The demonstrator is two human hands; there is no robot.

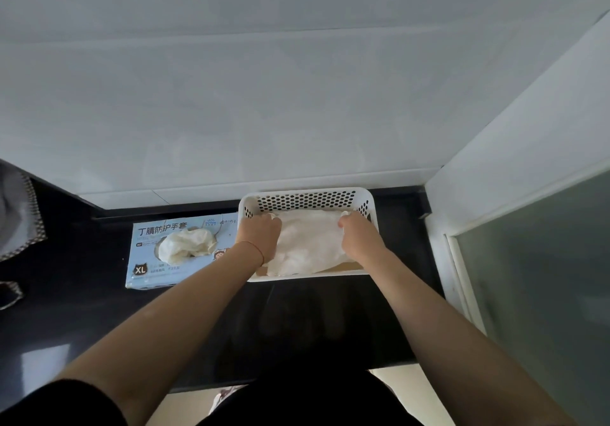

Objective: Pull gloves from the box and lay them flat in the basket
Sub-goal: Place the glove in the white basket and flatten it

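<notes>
Over the white perforated basket [307, 198] on the dark counter [82, 293], both forearms reach forward. Left hand [259, 236] and right hand [358, 237] each have fingers curled, pinching the far corners of a white glove [307, 244] spread between them. Left of the fingers, the blue glove box [145, 267] shows another glove bunched in its opening.

- My dark bench [82, 310] runs along the white wall [297, 79].
- A grey checked cloth [19, 214] hangs at my far left.
- A frosted glass panel [544, 277] stands on my right.
</notes>
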